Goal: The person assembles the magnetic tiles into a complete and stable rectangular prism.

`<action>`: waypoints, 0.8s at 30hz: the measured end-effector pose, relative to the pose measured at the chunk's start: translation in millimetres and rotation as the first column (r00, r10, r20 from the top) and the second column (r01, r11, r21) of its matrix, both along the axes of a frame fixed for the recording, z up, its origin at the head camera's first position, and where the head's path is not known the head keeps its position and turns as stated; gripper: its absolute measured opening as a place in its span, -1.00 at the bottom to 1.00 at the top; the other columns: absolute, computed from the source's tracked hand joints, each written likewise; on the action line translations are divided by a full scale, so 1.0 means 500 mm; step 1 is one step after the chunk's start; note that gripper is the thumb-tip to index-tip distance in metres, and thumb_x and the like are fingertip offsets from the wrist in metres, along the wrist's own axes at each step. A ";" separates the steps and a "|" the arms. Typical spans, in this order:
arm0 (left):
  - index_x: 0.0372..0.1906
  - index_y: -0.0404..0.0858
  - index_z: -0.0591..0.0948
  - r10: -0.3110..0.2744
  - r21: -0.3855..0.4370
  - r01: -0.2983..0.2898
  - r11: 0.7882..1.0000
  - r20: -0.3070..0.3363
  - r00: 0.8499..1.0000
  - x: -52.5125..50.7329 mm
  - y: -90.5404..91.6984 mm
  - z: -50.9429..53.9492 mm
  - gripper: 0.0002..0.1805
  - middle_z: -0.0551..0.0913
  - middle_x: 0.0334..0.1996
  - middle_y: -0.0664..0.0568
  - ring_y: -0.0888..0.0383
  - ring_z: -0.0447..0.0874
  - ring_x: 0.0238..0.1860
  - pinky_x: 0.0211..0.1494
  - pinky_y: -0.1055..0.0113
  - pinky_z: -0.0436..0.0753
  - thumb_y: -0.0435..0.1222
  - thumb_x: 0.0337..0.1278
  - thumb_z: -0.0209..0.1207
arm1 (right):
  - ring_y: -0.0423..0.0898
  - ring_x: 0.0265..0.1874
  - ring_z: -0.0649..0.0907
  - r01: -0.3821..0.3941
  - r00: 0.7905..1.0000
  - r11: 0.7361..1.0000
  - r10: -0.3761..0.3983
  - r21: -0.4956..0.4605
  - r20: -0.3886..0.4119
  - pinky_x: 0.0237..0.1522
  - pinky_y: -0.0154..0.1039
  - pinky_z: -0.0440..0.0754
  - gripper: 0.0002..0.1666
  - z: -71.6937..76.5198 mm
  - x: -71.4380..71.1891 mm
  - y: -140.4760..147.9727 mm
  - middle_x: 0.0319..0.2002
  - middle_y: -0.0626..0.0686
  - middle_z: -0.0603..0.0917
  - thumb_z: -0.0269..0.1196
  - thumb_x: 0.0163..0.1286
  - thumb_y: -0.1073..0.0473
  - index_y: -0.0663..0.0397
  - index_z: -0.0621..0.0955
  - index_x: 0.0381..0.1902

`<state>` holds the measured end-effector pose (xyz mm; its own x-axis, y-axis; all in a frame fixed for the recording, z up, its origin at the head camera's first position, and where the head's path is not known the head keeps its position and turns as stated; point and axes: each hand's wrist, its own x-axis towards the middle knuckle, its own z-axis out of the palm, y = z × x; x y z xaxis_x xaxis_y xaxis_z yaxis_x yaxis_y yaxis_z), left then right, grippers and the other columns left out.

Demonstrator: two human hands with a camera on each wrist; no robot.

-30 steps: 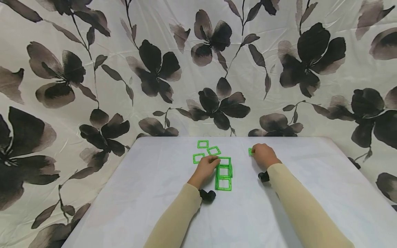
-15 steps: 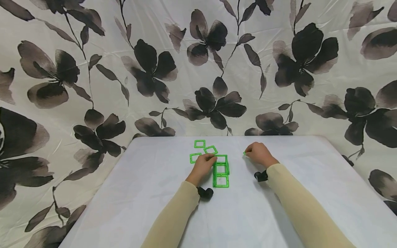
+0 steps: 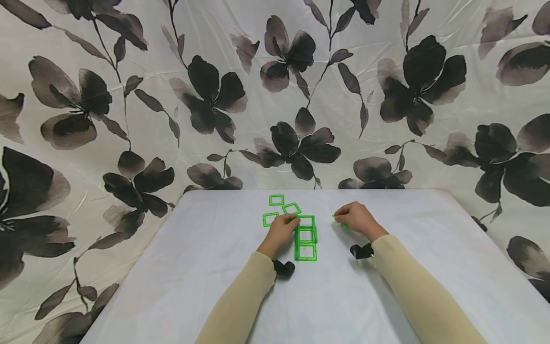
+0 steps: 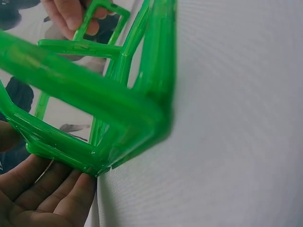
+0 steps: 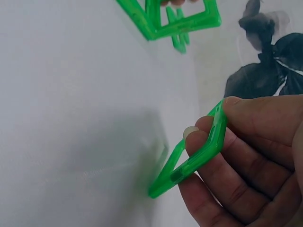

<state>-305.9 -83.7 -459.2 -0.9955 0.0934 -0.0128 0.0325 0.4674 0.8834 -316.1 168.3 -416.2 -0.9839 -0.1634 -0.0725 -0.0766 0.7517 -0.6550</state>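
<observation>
Several green see-through square magnetic tiles, open in the middle, are joined into a standing structure [image 3: 306, 259] at mid-table. My left hand [image 3: 280, 232] holds its far left corner; in the left wrist view the fingers lie along the lower bars, with part of the thumb at the left edge. To the right, my right hand [image 3: 358, 220] pinches a single green magnetic tile [image 5: 201, 158] by one side between thumb and fingers. That tile is tilted and apart from the structure, and in the head view the fingers hide most of it.
Three loose green tiles lie flat beyond the left hand: one at the back [image 3: 276, 195], one turned at an angle [image 3: 294, 212], and one partly behind the hand [image 3: 264, 220]. The white-covered table [image 3: 172, 267] reaches back to a floral cloth [image 3: 305, 143].
My right hand has moved a little left and nearer the structure, turning the tile it pinches. My left hand stays at the structure's corner. The whole head view has shifted slightly.
</observation>
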 end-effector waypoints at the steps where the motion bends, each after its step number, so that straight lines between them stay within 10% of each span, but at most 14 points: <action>1: 0.20 -0.15 0.57 0.000 0.003 0.000 1.000 0.004 1.000 0.000 0.000 0.000 -0.55 0.61 0.14 -0.04 0.07 0.63 0.08 0.20 0.11 0.57 -0.02 0.37 0.05 | -0.09 -0.15 0.65 0.001 1.000 1.000 -0.001 -0.015 0.007 -0.11 -0.17 0.60 -0.69 -0.001 0.003 -0.001 -0.01 0.08 0.72 0.27 0.34 0.08 0.05 0.71 -0.01; 24: 0.28 -0.15 0.51 0.003 0.020 -0.003 1.000 0.043 0.999 0.002 -0.001 0.007 -0.48 0.57 0.20 -0.04 0.04 0.60 0.15 0.24 0.09 0.55 0.02 0.37 0.04 | -0.15 -0.46 0.61 0.040 0.995 0.971 -0.016 -0.235 0.102 -0.38 -0.27 0.60 -0.69 -0.013 0.057 -0.032 -0.37 0.03 0.73 0.23 0.37 0.09 0.12 0.70 -0.03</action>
